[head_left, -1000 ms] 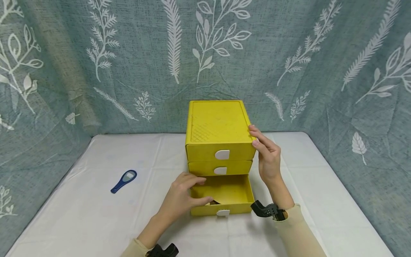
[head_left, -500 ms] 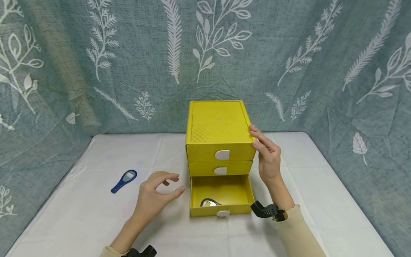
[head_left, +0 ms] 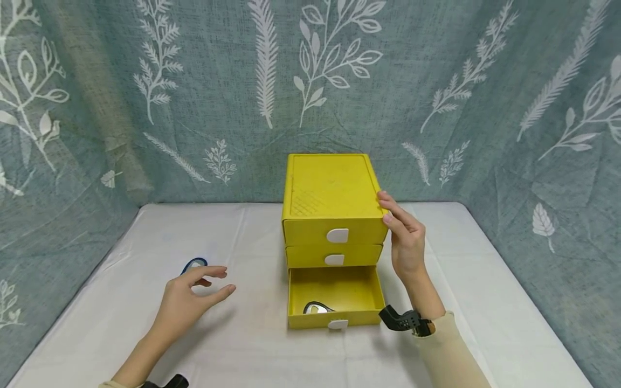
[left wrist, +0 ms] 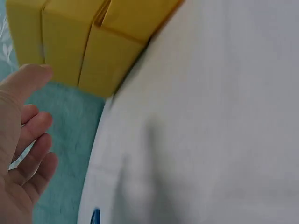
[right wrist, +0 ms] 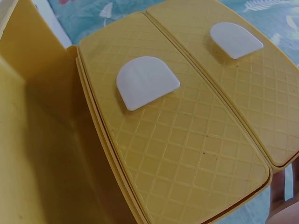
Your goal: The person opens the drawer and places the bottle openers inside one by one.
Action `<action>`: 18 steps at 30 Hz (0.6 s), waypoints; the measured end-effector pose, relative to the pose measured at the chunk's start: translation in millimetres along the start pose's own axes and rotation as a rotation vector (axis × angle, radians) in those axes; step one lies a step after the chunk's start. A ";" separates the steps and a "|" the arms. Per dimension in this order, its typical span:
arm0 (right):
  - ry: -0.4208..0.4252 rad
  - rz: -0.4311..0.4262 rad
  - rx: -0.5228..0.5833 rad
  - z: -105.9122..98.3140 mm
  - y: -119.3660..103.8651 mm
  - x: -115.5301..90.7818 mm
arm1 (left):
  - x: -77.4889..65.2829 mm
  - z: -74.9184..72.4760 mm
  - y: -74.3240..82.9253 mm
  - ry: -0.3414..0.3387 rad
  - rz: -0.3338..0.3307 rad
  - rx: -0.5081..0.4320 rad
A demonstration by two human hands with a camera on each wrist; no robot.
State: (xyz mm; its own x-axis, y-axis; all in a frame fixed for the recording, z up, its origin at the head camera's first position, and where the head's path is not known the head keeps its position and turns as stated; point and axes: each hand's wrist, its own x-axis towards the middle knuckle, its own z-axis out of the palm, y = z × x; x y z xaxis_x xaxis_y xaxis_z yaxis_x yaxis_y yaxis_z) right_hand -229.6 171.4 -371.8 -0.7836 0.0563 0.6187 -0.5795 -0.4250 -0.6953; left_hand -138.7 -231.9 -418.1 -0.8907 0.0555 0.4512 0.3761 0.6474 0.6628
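My left hand [head_left: 186, 302] hangs over the white table, fingers slightly bent and thumb apart, holding nothing. Partly hidden behind it lies a blue magnifying glass [head_left: 194, 263]; a sliver of its blue rim [left wrist: 95, 216] shows low in the left wrist view. My right hand [head_left: 407, 242] rests against the upper right edge of a yellow drawer cabinet [head_left: 335, 186], thumb near the front corner. The bottom drawer [head_left: 354, 319] is pulled out. Inside, near its front wall, lies a black-rimmed rounded item [head_left: 316, 307] with a pale centre, partly hidden.
Both upper drawers are closed, with white tabs [head_left: 337, 235] on their fronts. A white cloth [head_left: 252, 345] covers the table. Green curtains [head_left: 218, 81] with white leaf prints hang behind and on both sides.
My left hand has withdrawn from the bottom drawer and moved left, now overlapping the magnifying glass from the head view. The black-rimmed item is uncovered. My right hand stays on the cabinet.
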 end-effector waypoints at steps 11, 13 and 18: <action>-0.013 -0.007 -0.007 -1.1 0.4 -0.8 | 3.3 -29.0 -40.3 -0.036 -0.163 0.120; -0.016 -0.007 -0.011 -0.9 0.6 -0.7 | 4.6 -32.5 -46.6 -0.031 -0.176 0.140; -0.013 -0.006 -0.016 -0.8 0.1 -0.8 | 9.1 -37.7 -58.6 -0.038 -0.226 0.180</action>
State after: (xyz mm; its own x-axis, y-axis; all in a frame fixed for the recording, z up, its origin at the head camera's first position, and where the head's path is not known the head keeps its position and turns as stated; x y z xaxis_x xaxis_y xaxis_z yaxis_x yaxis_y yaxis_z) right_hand -229.2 172.0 -372.7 -0.7774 0.0469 0.6273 -0.5877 -0.4098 -0.6976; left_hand -159.2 -298.0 -430.3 -0.9569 -0.0792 0.2793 0.1187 0.7711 0.6255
